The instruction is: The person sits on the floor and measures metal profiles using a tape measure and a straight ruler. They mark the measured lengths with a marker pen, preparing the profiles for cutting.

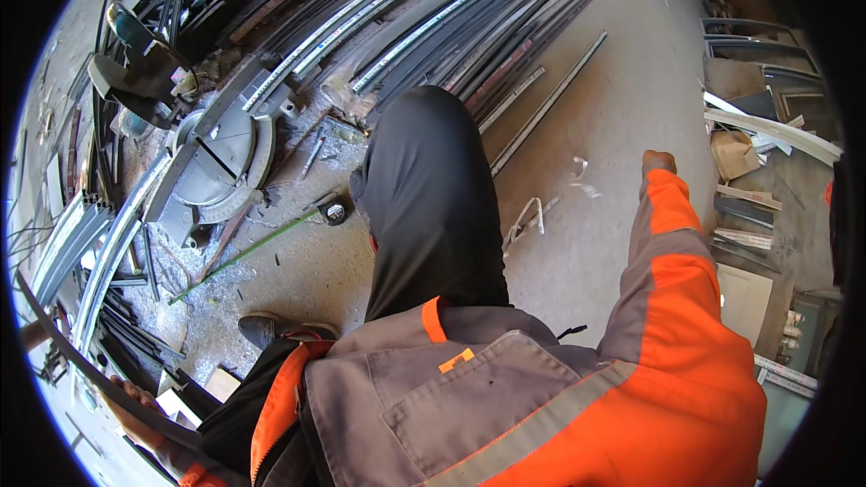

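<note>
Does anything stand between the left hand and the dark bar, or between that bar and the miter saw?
Nothing visible separates the left hand from the dark bar, which it grips. In this view, silvery profiles lie between the bar and the miter saw.

Legible lettering: none. Unreadable marks: repeated print along a film-wrapped metal profile (397, 50); pale marking on the round tape measure case (335, 211); reddish print on a white offcut (744, 239); orange pocket tab (456, 360), wording indistinct.
</note>
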Demonstrator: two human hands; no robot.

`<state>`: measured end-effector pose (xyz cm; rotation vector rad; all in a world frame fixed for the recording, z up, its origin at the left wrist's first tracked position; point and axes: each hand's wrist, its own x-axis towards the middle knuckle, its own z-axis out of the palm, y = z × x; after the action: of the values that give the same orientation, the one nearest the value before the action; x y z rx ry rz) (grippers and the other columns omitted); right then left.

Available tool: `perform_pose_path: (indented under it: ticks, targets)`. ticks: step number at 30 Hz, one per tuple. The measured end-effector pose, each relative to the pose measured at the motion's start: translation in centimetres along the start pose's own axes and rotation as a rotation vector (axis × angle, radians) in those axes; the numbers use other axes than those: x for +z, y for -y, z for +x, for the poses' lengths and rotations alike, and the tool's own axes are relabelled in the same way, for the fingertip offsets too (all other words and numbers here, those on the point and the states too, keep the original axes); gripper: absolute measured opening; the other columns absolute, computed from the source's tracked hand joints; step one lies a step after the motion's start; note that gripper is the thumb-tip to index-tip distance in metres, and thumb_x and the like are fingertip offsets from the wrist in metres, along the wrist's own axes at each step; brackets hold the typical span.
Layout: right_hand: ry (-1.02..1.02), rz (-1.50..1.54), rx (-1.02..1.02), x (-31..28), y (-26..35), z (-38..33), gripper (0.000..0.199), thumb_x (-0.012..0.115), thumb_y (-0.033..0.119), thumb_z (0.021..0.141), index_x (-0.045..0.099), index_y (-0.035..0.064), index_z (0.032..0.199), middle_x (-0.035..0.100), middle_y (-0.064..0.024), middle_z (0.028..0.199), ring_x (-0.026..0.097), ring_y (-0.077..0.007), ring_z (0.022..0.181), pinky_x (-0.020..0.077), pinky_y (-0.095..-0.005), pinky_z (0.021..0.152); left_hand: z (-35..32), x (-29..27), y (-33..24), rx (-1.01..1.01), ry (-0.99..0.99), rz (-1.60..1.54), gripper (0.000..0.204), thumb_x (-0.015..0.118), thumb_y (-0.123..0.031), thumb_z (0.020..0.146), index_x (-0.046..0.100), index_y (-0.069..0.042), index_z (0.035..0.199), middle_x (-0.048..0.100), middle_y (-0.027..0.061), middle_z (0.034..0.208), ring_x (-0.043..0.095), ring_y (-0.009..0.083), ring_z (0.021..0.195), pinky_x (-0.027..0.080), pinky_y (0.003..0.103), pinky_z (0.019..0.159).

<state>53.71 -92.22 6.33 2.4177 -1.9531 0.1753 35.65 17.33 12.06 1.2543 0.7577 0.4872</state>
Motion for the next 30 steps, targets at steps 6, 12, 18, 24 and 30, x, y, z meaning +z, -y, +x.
perform_pose_path:
  ticks: [6,12,18,24,30]
  targets:
    - [-0.16,0.379,-0.661,-1.4,12.1,-8.9,0.024,0.072,0.033,0.092,0.081,0.0172,0.107,0.08,-0.0113,0.106,0.076,-0.033,0.102,0.0584,-0.0415,0.091,-1.1,1.3,1.1,0.138,-0.197,0.157,0.043,0.051,-0.047,0.114,0.056,-0.005,0.123,0.047,-0.0015,0.077,0.046,0.0073,0.058,0.039,0.022,0.048]
    - [0.481,1.231,-1.38,-12.8,23.6,-40.3,0.027,0.063,0.021,0.111,0.073,0.0034,0.129,0.075,-0.0065,0.115,0.069,-0.0143,0.103,0.0554,-0.0298,0.094,-5.3,7.4,-1.9,0.116,-0.342,-0.005,0.064,0.047,-0.066,0.109,0.062,-0.004,0.117,0.056,-0.0017,0.079,0.052,0.0081,0.06,0.042,0.022,0.052]
    - [1.453,1.022,-1.938,-20.1,20.3,-68.4,0.028,0.064,0.02,0.11,0.07,-0.0048,0.121,0.074,-0.0089,0.107,0.069,-0.0143,0.094,0.0559,-0.0304,0.085,-5.9,9.8,-2.6,0.302,-0.259,-0.128,0.069,0.045,-0.071,0.107,0.06,-0.004,0.115,0.059,0.0047,0.076,0.058,0.0137,0.06,0.049,0.026,0.055]
    - [1.885,0.764,-2.261,-20.7,14.4,-81.8,0.044,0.065,0.032,0.108,0.063,-0.0082,0.125,0.071,-0.0279,0.102,0.073,-0.0424,0.095,0.0568,-0.0452,0.084,-8.0,9.7,-2.9,0.44,-0.353,-0.093,0.08,0.034,-0.074,0.107,0.058,0.002,0.111,0.069,0.0133,0.077,0.067,0.0193,0.062,0.057,0.031,0.06]
    - [1.726,0.628,-2.38,-21.5,13.7,-86.1,0.028,0.06,0.022,0.11,0.058,-0.0001,0.126,0.07,-0.0245,0.093,0.072,-0.0464,0.086,0.0545,-0.0492,0.073,-8.1,8.2,-3.5,0.55,-0.418,-0.089,0.069,0.034,-0.064,0.112,0.06,0.0,0.108,0.071,0.0106,0.083,0.069,0.0173,0.073,0.057,0.031,0.069]
